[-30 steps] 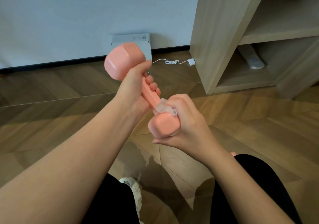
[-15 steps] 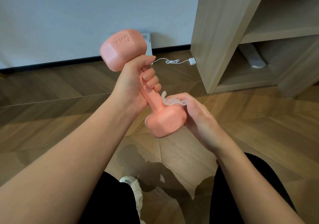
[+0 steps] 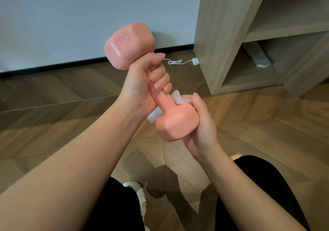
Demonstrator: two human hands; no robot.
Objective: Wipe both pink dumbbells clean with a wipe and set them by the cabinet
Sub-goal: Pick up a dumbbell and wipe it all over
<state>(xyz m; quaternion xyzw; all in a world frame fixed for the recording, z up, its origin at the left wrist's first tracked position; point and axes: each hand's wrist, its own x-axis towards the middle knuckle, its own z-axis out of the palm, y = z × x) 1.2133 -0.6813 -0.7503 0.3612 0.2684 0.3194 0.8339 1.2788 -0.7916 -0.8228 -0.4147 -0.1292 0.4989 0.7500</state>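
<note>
A pink dumbbell [image 3: 177, 120] marked 1KG is held tilted in the air over the floor. My left hand [image 3: 144, 90] grips its handle just under the upper head. My right hand [image 3: 201, 124] cups the lower head from the right and behind, with a white wipe [image 3: 178, 98] pressed between the fingers and the pink surface; a corner of the wipe shows left of the handle. A small pink patch [image 3: 235, 157] peeks out behind my right wrist, perhaps the second dumbbell. The wooden cabinet [image 3: 219, 40] stands at the upper right.
A white charger with its cable [image 3: 195, 61] lies on the wood floor by the cabinet's left side. A flat grey object [image 3: 261, 60] sits on the cabinet's bottom shelf. My knees and a white shoe [image 3: 135, 190] are below the hands. The wall runs along the back.
The dumbbell has turned more upright, its upper head raised and its 1KG face toward me. My right hand has slid from the top of the lower head round to its right side and underside.
</note>
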